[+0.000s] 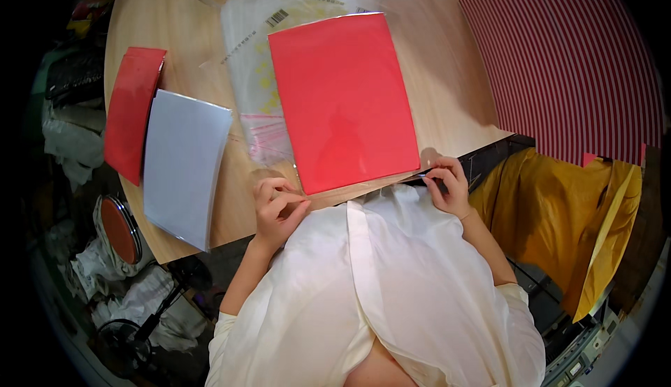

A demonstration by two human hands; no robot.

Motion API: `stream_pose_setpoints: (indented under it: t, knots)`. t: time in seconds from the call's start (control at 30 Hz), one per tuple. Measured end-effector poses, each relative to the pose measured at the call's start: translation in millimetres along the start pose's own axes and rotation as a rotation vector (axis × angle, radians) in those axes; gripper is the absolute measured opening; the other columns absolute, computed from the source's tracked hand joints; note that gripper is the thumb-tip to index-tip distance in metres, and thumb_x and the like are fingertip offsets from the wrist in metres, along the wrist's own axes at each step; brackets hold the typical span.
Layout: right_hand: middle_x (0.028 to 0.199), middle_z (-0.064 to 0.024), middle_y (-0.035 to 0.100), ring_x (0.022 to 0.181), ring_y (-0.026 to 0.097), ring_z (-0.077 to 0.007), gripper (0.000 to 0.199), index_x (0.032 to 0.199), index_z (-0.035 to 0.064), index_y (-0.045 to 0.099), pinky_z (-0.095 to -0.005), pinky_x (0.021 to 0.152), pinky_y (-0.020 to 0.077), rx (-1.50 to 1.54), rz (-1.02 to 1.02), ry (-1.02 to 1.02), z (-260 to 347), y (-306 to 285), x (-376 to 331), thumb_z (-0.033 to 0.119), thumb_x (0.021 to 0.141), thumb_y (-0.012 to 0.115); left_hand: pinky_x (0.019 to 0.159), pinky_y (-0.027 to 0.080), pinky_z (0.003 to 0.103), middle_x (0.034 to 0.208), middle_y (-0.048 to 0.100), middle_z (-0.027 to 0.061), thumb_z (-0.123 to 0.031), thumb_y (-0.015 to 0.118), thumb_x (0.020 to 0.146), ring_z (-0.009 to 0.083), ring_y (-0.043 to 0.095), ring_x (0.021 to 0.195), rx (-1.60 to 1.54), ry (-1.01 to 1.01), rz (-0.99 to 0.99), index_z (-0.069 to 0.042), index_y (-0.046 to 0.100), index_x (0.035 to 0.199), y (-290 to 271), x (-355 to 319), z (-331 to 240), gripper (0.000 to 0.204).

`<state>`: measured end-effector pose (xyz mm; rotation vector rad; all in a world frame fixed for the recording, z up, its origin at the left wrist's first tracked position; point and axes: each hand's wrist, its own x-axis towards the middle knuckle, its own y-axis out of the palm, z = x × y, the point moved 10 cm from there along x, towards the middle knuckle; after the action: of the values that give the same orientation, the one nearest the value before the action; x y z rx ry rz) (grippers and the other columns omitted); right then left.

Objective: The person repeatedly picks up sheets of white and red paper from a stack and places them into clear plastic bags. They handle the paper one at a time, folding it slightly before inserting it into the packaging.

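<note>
A flat red pack, red sheets in a clear plastic bag, lies in front of me on the table. Its clear flap stretches along the near edge, hard to see against the wood. At the flap's left end, my left hand is closed, thumb and fingers pinched on the film. My right hand pinches the right end, where a shiny bit of film shows at the fingertips. Beneath the red pack and beyond it lie several clear plastic bags with printed marks.
On the left of the wooden table lie a white pack and a red pack. Striped red sheets cover the right side. Yellow cloth hangs below them. A round stool and a black fan stand at lower left.
</note>
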<state>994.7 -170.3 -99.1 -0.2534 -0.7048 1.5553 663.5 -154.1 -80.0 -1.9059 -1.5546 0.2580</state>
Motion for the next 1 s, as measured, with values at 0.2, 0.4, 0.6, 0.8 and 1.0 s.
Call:
stream_pose_setpoints:
  t: [0.2, 0.4, 0.6, 0.8, 1.0]
  knots:
    - [0.108, -0.0140, 0.051, 0.087, 0.057, -0.0245, 0.010, 0.087, 0.0009, 0.060, -0.0314, 0.078, 0.0467, -0.052, -0.008, 0.212, 6.3, -2.7, 24.1, 0.004, 0.082, 0.069, 0.088, 0.036, 0.037, 0.097, 0.053, 0.0085, -0.009, 0.078, 0.070, 0.0268, 0.044, 0.101, 0.106, -0.155, -0.049, -0.006, 0.066, 0.073, -0.7, 6.0, 7.5, 0.012]
    - [0.108, -0.0144, 0.051, 0.091, 0.056, -0.0282, 0.011, 0.085, 0.0001, 0.059, -0.0345, 0.080, 0.0469, -0.133, 0.072, 0.421, -1.8, 3.8, 32.8, 0.010, 0.085, 0.064, 0.091, 0.034, 0.038, 0.103, 0.048, 0.0112, -0.008, 0.073, 0.077, 0.0289, 0.039, 0.103, 0.194, -0.234, 0.024, -0.004, 0.062, 0.077, 9.5, 11.4, 12.6, 0.011]
    - [0.107, -0.0147, 0.052, 0.095, 0.055, -0.0309, 0.013, 0.089, 0.0004, 0.060, -0.0352, 0.080, 0.0469, -0.185, 0.158, 0.580, -6.1, 8.7, 38.9, 0.012, 0.084, 0.065, 0.097, 0.033, 0.045, 0.106, 0.049, 0.0133, -0.013, 0.071, 0.078, 0.0340, 0.038, 0.109, 0.287, -0.362, 0.014, -0.003, 0.061, 0.082, 12.4, 13.0, 17.6, 0.014]
    - [0.138, -0.0100, 0.045, 0.127, 0.044, -0.0293, 0.052, 0.129, 0.0113, 0.053, -0.0453, 0.104, 0.0327, -0.554, 0.166, -0.026, 66.0, 35.3, 49.9, 0.030, 0.083, 0.068, 0.111, 0.027, 0.045, 0.145, 0.041, 0.0154, -0.017, 0.061, 0.085, 0.0332, 0.031, 0.139, 0.658, 0.420, 0.185, -0.001, 0.049, 0.132, 50.2, 37.9, -56.0, 0.051]
    - [0.155, -0.0061, 0.031, 0.144, 0.026, -0.0242, 0.082, 0.147, 0.0073, 0.035, -0.0557, 0.117, 0.0070, -0.609, 0.585, -0.213, 71.5, 89.5, 37.9, 0.055, 0.083, 0.053, 0.118, 0.017, 0.047, 0.154, 0.030, 0.0156, -0.028, 0.054, 0.091, 0.0305, 0.026, 0.144, 0.348, 0.289, 0.602, 0.000, 0.035, 0.145, 90.8, 36.2, -49.1, 0.063]
